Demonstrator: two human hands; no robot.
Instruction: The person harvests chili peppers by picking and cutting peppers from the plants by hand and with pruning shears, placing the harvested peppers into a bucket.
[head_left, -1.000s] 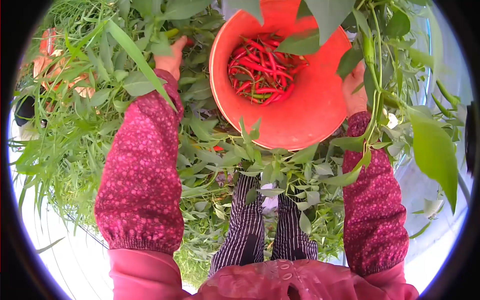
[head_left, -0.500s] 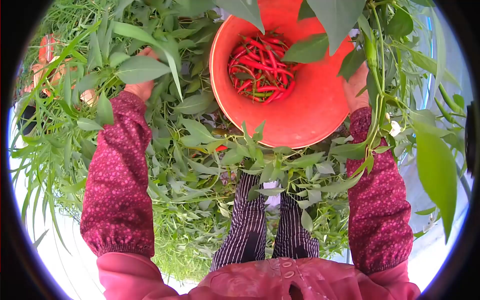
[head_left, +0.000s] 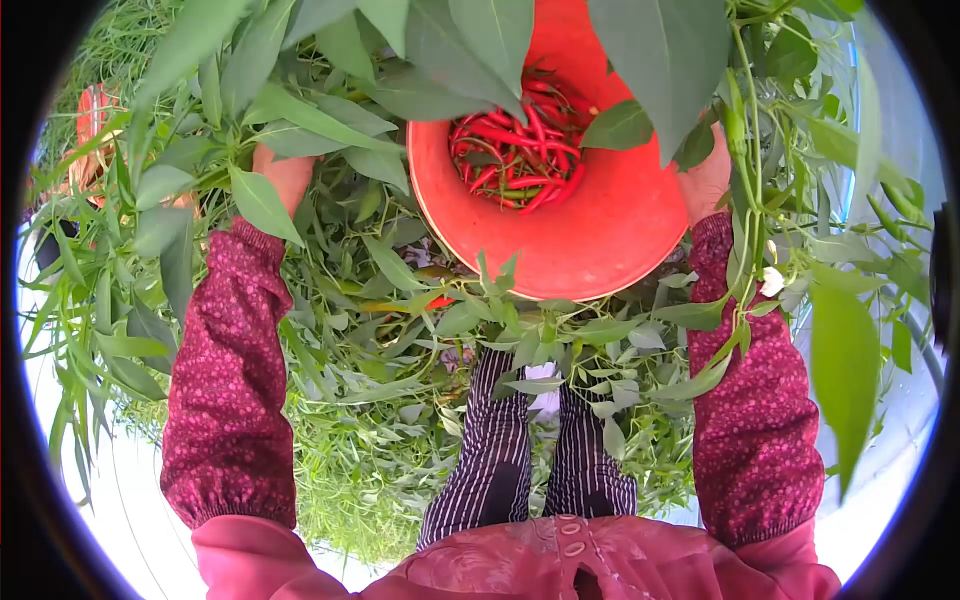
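A red bucket [head_left: 560, 255] tilts open towards me, with red chilli peppers [head_left: 520, 150] and a few green ones lying inside. My right hand [head_left: 708, 180] is at the bucket's right rim, closed on it, its fingers partly covered by leaves. On the left, my left hand [head_left: 286, 178] reaches in among the leaves of a pepper plant [head_left: 345, 125]. Foliage covers its fingers, so what they touch cannot be made out. Large leaves in front hide the bucket's upper part. Below the bucket, a red pepper [head_left: 439, 302] shows in the foliage.
Dense pepper foliage [head_left: 400, 350] surrounds my legs [head_left: 490, 460]. Stems with a white flower [head_left: 771, 282] hang across my right forearm. At the far left, an orange-red object [head_left: 92, 110] is partly hidden by grass. Pale sheeting [head_left: 890, 130] lies on the right.
The bucket and my right hand have shifted slightly left. My left hand is a little lower, and more large leaves now hang across the top of the view.
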